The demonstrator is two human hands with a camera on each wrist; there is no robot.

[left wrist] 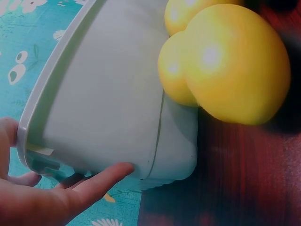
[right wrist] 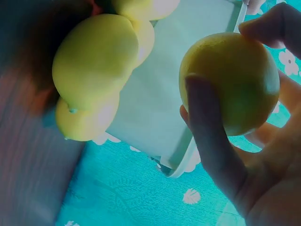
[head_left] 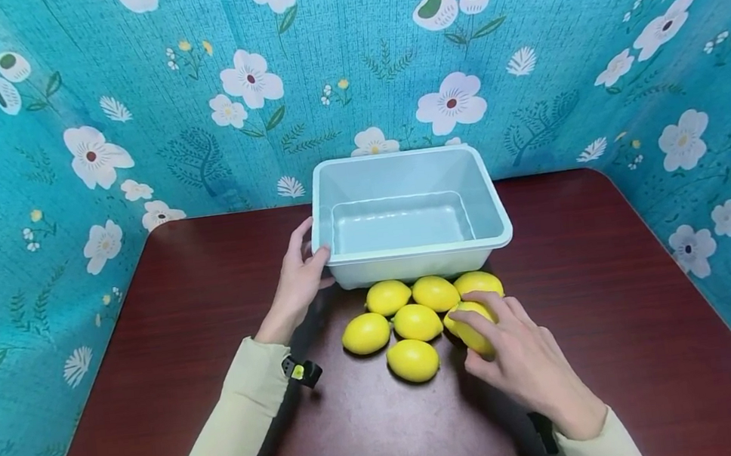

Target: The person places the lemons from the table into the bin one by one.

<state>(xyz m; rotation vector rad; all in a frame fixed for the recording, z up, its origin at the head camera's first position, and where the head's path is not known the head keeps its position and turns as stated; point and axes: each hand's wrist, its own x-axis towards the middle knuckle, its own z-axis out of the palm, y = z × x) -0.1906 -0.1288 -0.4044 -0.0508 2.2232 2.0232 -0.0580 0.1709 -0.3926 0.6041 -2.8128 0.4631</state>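
A pale blue-grey plastic bin (head_left: 413,252) stands at the back of the table. My left hand (head_left: 296,278) holds its front left corner, thumb over the rim and a finger against the outer wall (left wrist: 94,94). My right hand (head_left: 525,360) pinches a lemon (right wrist: 230,89) between thumb and fingers at the right of the group. That lemon appears raised off the table in the right wrist view. Several other yellow lemons lie close together before the bin, among them a front one (head_left: 413,360) and a left one (head_left: 366,333).
The dark red-brown table (head_left: 209,293) has rounded back corners. A teal cloth (head_left: 344,55) with white flowers hangs behind it and at both sides. Inside the bin, the bare floor (head_left: 399,222) shows.
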